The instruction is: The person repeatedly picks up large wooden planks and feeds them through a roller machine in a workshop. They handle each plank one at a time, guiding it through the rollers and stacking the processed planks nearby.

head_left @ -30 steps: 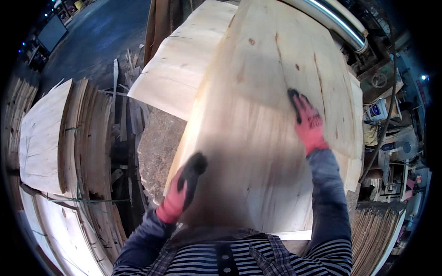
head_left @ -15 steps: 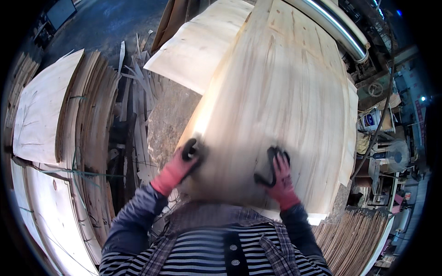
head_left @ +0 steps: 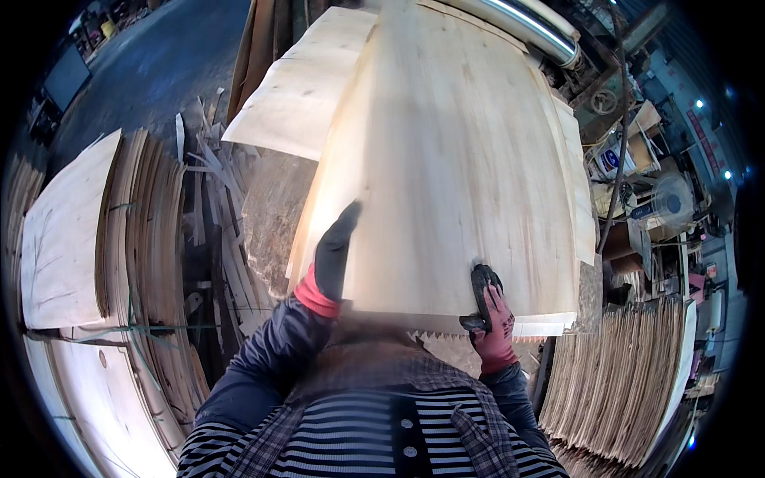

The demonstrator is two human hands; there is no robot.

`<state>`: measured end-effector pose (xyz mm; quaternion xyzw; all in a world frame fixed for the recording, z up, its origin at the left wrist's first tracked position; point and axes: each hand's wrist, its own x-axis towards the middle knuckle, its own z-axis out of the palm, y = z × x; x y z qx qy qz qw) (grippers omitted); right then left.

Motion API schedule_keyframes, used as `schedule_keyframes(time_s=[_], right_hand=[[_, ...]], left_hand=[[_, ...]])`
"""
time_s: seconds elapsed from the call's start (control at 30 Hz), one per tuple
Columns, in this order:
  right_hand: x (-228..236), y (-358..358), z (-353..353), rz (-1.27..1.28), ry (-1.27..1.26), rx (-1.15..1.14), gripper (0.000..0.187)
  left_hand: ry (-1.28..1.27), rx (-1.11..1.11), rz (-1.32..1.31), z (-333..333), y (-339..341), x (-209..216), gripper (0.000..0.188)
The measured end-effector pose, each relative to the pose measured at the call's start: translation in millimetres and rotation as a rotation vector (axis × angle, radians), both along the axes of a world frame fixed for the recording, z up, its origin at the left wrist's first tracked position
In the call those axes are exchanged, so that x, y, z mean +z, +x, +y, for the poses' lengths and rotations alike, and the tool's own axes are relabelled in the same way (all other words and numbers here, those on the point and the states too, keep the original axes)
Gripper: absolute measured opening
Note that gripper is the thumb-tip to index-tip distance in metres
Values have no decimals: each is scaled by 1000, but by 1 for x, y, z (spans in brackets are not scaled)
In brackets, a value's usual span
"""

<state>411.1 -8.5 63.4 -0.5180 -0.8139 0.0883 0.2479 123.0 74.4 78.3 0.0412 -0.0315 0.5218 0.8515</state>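
A large pale wood veneer sheet (head_left: 454, 183) lies before me on top of other sheets, its grain running away from me. My left hand (head_left: 331, 255), in a red and black glove, rests at the sheet's near left part, fingers stretched out together and pointing away. My right hand (head_left: 490, 307), in the same kind of glove, lies on the near right part by the front edge, fingers flat and the thumb apart. Neither hand is closed around anything. Another pale veneer sheet (head_left: 303, 84) sticks out beyond the stack at the far left.
Tall bundles of veneer (head_left: 68, 231) tied with green cord stand at left. Wood scraps (head_left: 223, 175) litter the floor beside them. A shiny metal roller (head_left: 526, 28) runs across the far right. A fan (head_left: 672, 195) and another veneer stack (head_left: 617, 374) are at right.
My left hand has gone from curled fingers at the sheet's left edge to stretched fingers. The right hand has moved nearer to me, to the front edge. The whole view has shifted.
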Motion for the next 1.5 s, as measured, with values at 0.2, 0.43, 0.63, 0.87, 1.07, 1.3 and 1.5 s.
schedule_keyframes(time_s=[0.2, 0.43, 0.63, 0.87, 1.07, 1.3, 1.5], right_hand=[[36, -9, 20, -209, -8, 8, 69], [62, -14, 117, -200, 143, -27, 68], [32, -29, 278, -143, 30, -163, 60], [-31, -14, 362, -224, 171, -435, 54], [-17, -24, 183, -204, 26, 27, 74], [-44, 19, -12, -574, -217, -72, 93], [0, 69, -32, 981, -110, -465, 38]], left_hand=[[-19, 204, 621, -7, -25, 9, 41], [8, 100, 1540, 5, -36, -15, 48], [-6, 188, 1411, 2, -38, -60, 54], [17, 148, 1468, 12, -29, -68, 50], [19, 195, 1431, 2, -44, -68, 45], [334, -144, 1308, 24, -9, 19, 39], [527, -378, 1251, -27, 39, 101, 50]])
